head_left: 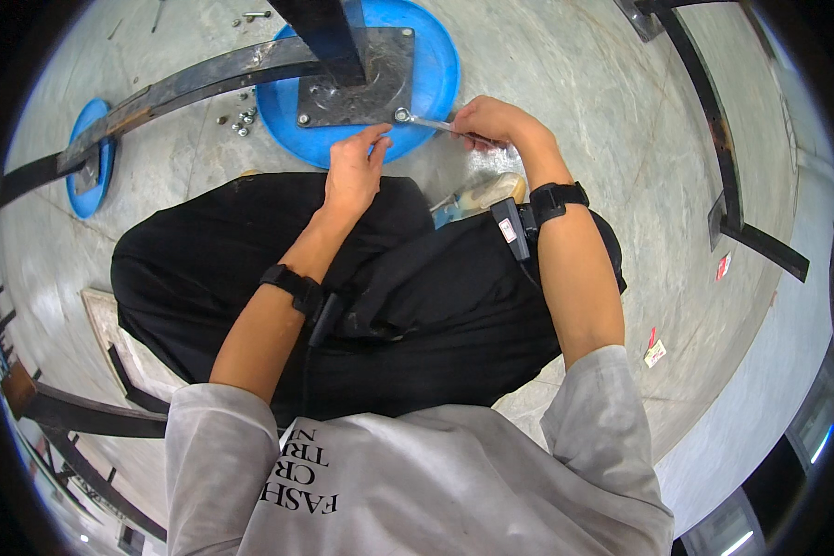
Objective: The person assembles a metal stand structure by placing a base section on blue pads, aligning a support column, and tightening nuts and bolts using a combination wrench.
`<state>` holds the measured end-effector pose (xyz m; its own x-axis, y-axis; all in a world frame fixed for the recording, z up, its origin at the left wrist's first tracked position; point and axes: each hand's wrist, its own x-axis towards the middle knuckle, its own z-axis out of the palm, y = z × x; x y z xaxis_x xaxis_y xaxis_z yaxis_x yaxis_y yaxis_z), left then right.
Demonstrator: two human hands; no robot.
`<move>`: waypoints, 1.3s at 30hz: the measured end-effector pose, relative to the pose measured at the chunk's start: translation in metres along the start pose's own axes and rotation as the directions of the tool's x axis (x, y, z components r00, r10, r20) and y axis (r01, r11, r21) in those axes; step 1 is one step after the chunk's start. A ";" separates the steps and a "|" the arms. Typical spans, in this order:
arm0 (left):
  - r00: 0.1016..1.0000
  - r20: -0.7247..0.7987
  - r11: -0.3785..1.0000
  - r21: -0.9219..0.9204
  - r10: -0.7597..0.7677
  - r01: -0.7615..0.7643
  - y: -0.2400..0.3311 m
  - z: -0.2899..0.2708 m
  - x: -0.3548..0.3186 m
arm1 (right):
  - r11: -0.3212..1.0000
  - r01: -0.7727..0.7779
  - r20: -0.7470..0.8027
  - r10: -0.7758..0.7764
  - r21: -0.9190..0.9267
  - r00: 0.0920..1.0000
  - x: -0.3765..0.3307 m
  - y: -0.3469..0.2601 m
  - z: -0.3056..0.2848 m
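My right hand is closed around the handle of a wrench. The wrench's ring end sits over a fastener at the near right corner of a dark metal base plate. My left hand is just short of the plate's near edge, its index finger and thumb apart and nothing seen between them. A bolt head shows at the plate's near left corner, and another at the far right one. The plate rests on a round blue disc, with a black steel post rising from it.
A curved-looking black beam runs left from the post to a second blue disc. Loose nuts lie on the floor left of the near disc. At right stands another black frame. My shoe is close below the wrench.
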<state>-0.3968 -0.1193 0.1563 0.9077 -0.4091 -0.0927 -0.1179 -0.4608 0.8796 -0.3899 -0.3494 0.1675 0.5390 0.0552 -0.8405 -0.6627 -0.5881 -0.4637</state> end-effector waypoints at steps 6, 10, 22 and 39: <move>0.994 0.001 0.971 0.217 -0.106 0.103 -0.004 0.001 0.003 | 0.970 0.049 -0.248 -0.110 -0.238 0.963 0.011 -0.005 0.002; 0.996 -0.025 0.966 0.244 -0.080 0.084 0.006 -0.002 0.000 | 0.858 0.059 -0.498 -0.351 -0.510 0.793 0.007 -0.012 0.006; 1.000 -0.022 0.988 0.155 0.011 -0.007 -0.006 0.004 0.001 | 0.925 0.378 -0.661 -0.306 -0.037 0.685 -0.012 -0.016 -0.012; 0.973 0.074 0.883 0.411 0.217 -0.228 -0.002 0.018 0.048 | 0.925 0.368 -0.203 -0.344 0.098 0.917 -0.007 -0.004 -0.003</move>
<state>-0.3605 -0.1523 0.1419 0.8281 -0.5567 0.0664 -0.4766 -0.6368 0.6061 -0.3895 -0.3502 0.1763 0.8275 0.0894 -0.5543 -0.4649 -0.4445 -0.7657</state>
